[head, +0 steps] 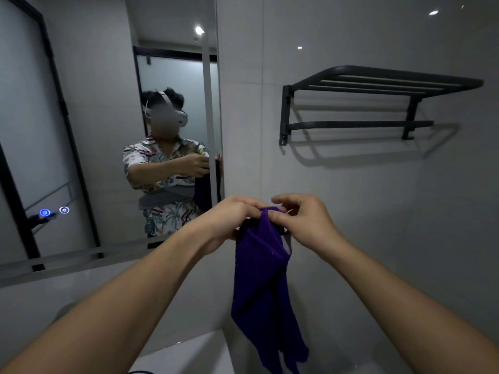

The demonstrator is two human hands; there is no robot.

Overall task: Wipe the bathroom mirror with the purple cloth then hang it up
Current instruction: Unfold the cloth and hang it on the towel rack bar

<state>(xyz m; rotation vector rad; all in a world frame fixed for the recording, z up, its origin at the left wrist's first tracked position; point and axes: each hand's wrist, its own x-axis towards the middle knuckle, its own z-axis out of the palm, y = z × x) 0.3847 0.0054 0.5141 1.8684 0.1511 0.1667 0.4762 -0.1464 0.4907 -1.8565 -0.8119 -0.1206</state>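
Both hands are raised at frame centre, against the grey tiled wall [378, 211]. Left hand [232, 220] is curled closed on the top edge of the purple cloth [259, 279]; right hand [302, 220] is pinching the same top edge between thumb and fingertips [275, 215], remaining fingers loosely bent. Hands are almost touching, cloth top bunched between them.

Purple cloth is hung straight down from the pinch toward 6 o'clock, folded lengthwise, lower end split into two tails. A dark fixture is partly seen behind the cloth top, possibly a wall hook; too occluded to confirm, and whether the cloth is on it cannot be told.

Bathroom mirror [81, 130] is at 9–10 o'clock of the hands, right edge just left of the left hand. Reflected in it: a person in a patterned shirt with a headset, cloth held out. Two lit touch buttons [54, 211] are seen at the mirror's lower left.

Black towel rack [364, 103] is mounted on the wall at 1–2 o'clock, well above the hands, bare.

White basin edge [189, 354] is seen at 6–7 o'clock, below the cloth.
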